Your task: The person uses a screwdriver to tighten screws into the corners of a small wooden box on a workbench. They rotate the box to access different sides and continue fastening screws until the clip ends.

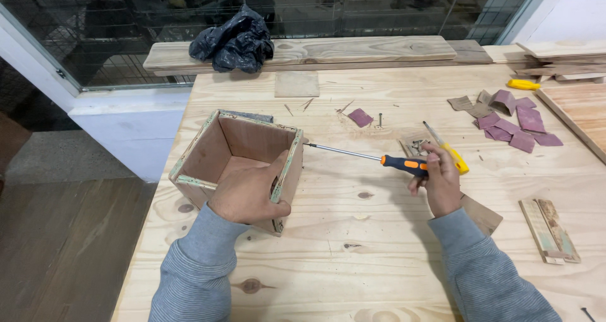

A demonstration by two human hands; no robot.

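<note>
The box (237, 167), an open-topped wooden one, sat under your left hand (249, 193) on the table (353, 234). That hand was closed over the box's near right corner, thumb inside against the wall, fingers down the outside. Your right hand (437, 180) gripped the black-and-orange handle of a screwdriver (372, 157), and the shaft ran left from it so that the tip met the outer face of the box's right wall near the top edge. A second, yellow-handled tool (449, 152) lay just behind your right hand, touching or nearly touching the fingers. A brown card (481, 213) lay under that wrist. Farther right of that hand sat a small wood block (549, 229). Beyond it, up and to the right, purple sandpaper pieces (514, 123) were scattered. Far behind your left hand, a black bag (233, 41) rested on a plank (353, 49).
</note>
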